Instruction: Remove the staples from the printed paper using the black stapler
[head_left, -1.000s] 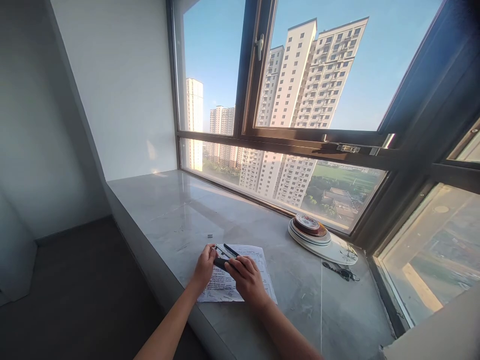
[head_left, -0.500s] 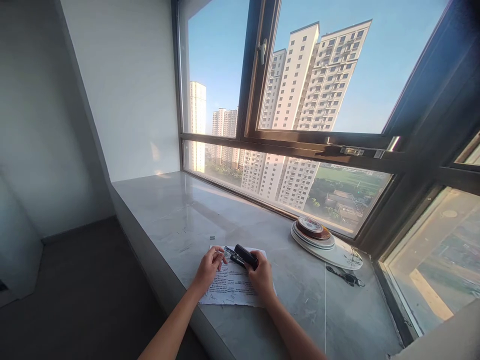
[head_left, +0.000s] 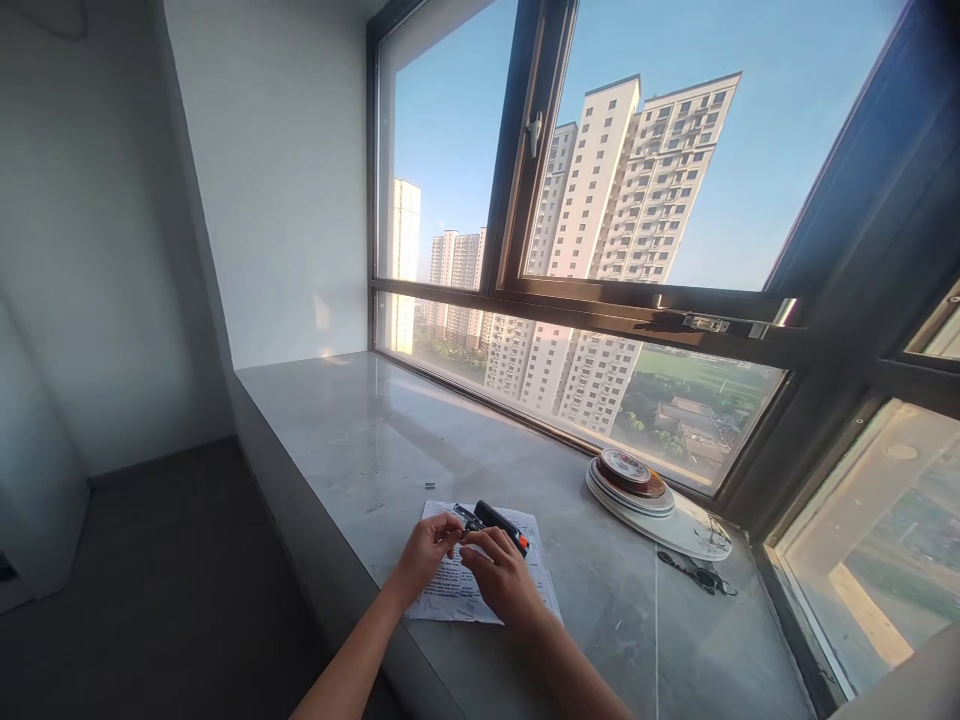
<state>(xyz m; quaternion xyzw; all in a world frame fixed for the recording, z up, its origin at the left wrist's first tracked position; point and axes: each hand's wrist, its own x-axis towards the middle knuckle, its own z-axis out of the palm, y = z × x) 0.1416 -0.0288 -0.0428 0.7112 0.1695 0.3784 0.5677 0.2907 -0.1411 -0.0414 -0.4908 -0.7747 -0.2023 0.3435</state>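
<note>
A black stapler (head_left: 496, 517) with its top swung up lies on a printed sheet of paper (head_left: 450, 590), an orange-red patch showing at its near end. My left hand (head_left: 429, 552) is closed in a pinch over the sheet, beside the stapler's metal part. Whatever sits between those fingertips is too small to make out. My right hand (head_left: 501, 572) is just in front of the stapler, its bent fingers meeting the left fingertips and partly covering the stapler. Beyond the paper a short silver strip, apparently staples (head_left: 430, 486), rests on the sill.
The grey stone window sill (head_left: 322, 430) runs along a dark-framed window (head_left: 570, 305). To the right stand stacked plates (head_left: 626, 480) on a white oval board (head_left: 701, 535). Keys with a dark fob (head_left: 701, 578) lie near them. The sill's front edge drops to a dark floor (head_left: 187, 590).
My right hand has let go of the stapler and moved left to my left fingertips. The stapler now lies on the paper. The view has tilted slightly upward.
</note>
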